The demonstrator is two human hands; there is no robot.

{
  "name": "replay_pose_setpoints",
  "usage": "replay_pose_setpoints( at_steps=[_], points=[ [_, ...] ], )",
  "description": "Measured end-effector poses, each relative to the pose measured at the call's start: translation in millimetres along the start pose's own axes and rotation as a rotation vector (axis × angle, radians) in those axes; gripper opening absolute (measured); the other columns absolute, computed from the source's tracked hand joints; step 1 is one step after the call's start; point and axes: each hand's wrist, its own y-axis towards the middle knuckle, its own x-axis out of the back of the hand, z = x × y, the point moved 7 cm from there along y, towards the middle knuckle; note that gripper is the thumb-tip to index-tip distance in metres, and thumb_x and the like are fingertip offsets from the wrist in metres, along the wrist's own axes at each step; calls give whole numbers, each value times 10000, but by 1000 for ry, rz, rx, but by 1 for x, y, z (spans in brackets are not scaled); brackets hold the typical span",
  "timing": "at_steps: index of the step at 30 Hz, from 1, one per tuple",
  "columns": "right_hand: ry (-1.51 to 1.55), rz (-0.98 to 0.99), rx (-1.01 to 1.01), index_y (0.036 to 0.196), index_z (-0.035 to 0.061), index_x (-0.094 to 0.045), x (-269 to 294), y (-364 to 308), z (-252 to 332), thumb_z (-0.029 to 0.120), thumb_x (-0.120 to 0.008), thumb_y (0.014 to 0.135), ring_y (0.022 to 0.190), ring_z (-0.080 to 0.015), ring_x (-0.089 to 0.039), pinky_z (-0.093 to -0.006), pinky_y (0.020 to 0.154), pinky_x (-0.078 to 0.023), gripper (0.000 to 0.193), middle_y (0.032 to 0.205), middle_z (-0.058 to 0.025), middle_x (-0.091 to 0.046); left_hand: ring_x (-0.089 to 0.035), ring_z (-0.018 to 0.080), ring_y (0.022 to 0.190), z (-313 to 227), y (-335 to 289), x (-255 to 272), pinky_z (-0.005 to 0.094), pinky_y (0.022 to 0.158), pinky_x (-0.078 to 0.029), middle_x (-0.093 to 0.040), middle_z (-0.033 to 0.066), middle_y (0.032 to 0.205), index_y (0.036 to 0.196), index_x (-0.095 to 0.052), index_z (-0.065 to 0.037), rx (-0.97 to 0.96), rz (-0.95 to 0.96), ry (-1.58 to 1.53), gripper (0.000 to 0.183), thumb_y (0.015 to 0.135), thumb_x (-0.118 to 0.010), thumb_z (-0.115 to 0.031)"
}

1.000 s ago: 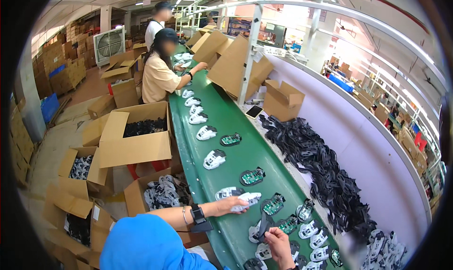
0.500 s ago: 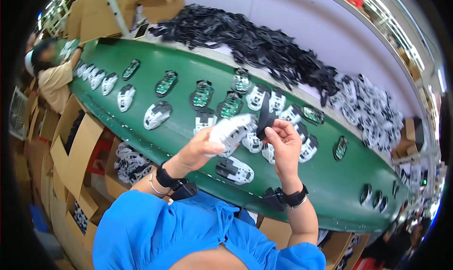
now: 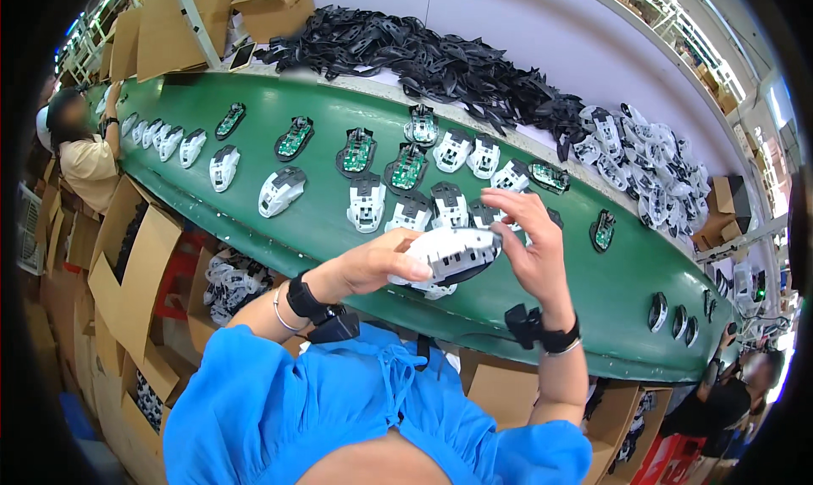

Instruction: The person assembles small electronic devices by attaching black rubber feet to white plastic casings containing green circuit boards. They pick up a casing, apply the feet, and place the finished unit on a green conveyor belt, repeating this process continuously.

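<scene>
Left hand, head view: fingers of the left hand (image 3: 381, 263) are clamped on one end of a white mouse-shaped shell (image 3: 453, 253), which is up in the air above the green worktop (image 3: 627, 309).
Right hand: the right hand (image 3: 533, 235) has its upper fingers spread, thumb right at the shell's far end; honestly can't tell if it's gripping.
Drop risk: smooth plastic plus a one-end hold, so imo a hard push from the right thumb could twist it loose.
Pile-up risk: the loose white shells (image 3: 367, 204) sit close below, so a slip could scatter them.
Board risk: green circuit boards (image 3: 406, 168) lie uncovered; a falling part could scuff one.
Shell look: rounded, matte white, slotted side, dark underside.
Worktop look: smooth, slightly shiny green, scuffed near edge.
Black heap: thin, curved black pieces (image 3: 423, 55), tangled like leaves.
White heap: hollow-looking white housings (image 3: 656, 173), jumbled beside it.
</scene>
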Motion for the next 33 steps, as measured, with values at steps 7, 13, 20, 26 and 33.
replay_pose_setpoints(
  at_steps=[7,13,20,26,33],
  points=[
    [132,499,-146,939,61,-703,-43,-12,-2,-3,-730,659,805,-231,-545,-335,757,-448,288,811,-59,-650,-528,119,1015,-12,-14,4,262,906,-400,-581,54,1102,1246,-500,41,109,31,332,694,677,-791,-230],
    [239,533,-420,965,27,-681,-74,-23,-41,50,-726,720,679,-140,-531,-286,653,-452,250,740,-53,-622,-514,116,1046,-9,-15,26,270,893,-432,-548,65,1150,1280,-458,14,118,-104,509,750,675,-833,-222],
    [609,-96,-784,866,20,-627,-16,-51,-78,18,-679,800,643,-92,-581,-215,576,-458,84,740,-24,-614,-542,172,1044,-24,-6,54,302,925,-433,-562,119,1122,1249,-402,19,-244,-471,581,812,637,-864,-251],
    [962,-232,-735,963,-30,-608,-25,-48,-27,-12,-620,835,668,-199,-669,-277,561,-541,130,841,-122,-665,-517,149,1050,-16,14,34,286,881,-439,-521,112,1137,1263,-325,0,-223,-363,135,658,842,-691,-350],
    [1008,-235,-604,995,-46,-559,-44,-29,-15,-54,-618,830,634,-228,-677,-285,545,-551,175,823,-155,-666,-449,134,1156,-15,13,25,298,967,-389,-457,89,1230,1309,-311,-60,-167,-310,-18,488,1002,-388,-431]
  ],
)
